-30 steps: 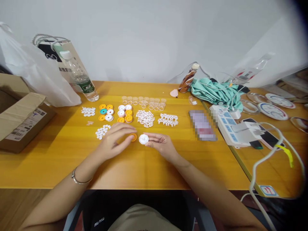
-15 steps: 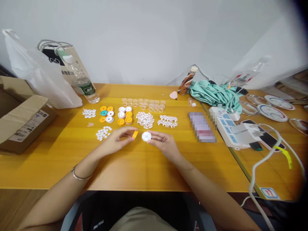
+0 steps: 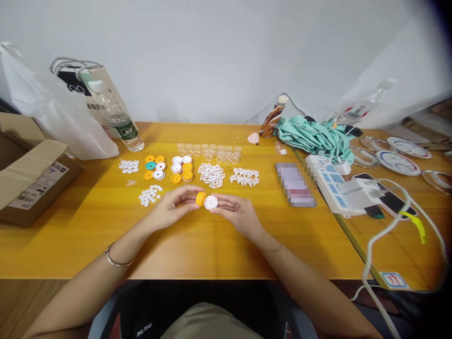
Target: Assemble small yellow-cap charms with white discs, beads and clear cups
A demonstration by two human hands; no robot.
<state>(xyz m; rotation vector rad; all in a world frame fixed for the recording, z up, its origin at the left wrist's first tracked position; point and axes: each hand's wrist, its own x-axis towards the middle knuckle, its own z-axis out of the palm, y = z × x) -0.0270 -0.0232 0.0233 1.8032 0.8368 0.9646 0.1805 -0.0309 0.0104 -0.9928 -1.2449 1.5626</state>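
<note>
My left hand [image 3: 173, 207] pinches a small orange round cap [image 3: 200, 198] just above the yellow wooden table [image 3: 88, 235]. My right hand [image 3: 235, 211] pinches a white round cap [image 3: 211, 202]. The two caps touch edge to edge between my hands. Behind them lie groups of small parts: orange, white and one teal cap [image 3: 155, 167], more orange and white caps [image 3: 182, 168], white lattice pieces [image 3: 212, 174], white clips [image 3: 245, 177], small white discs [image 3: 150, 194] and a row of clear cups [image 3: 210, 150].
A water bottle [image 3: 118, 117], a white plastic bag [image 3: 52, 113] and an open cardboard box [image 3: 28, 174] stand at the left. At the right lie a blurred phone [image 3: 294, 183], a power strip [image 3: 335, 183], cables, green cloth [image 3: 314, 136] and a brown drink bottle [image 3: 272, 117].
My left hand picked the orange cap up off the table and brought it right, against the white cap in my right hand. Both hands moved slightly closer together.
</note>
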